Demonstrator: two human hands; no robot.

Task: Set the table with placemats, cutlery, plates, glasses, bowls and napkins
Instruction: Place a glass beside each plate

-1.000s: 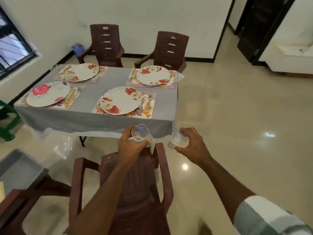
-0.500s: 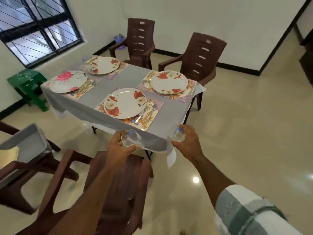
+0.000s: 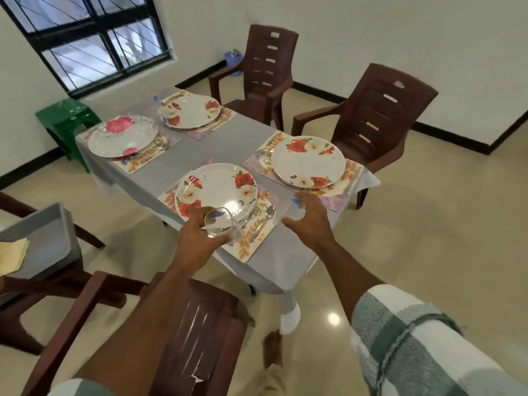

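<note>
Head view, left hand [image 3: 197,238] fingers grasping tilted glass [image 3: 218,222], right hand [image 3: 310,215] fingers around second glass [image 3: 297,208].

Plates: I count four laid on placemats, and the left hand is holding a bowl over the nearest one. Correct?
Not quite. In the head view the left hand holds a clear glass, not a bowl, over the nearest plate. Four plates on placemats is right.

Surface [image 3: 234,144] cloth grey. Plates [image 3: 308,160] white, red-and-cream floral; one plate [image 3: 123,135] pink floral. Placemats [image 3: 251,238] cream, orange leaf print. Chairs [image 3: 380,115] dark brown. Stool [image 3: 67,117] green. Glass [image 3: 218,224] clear. Sleeve [image 3: 423,338] green-white check.
</note>
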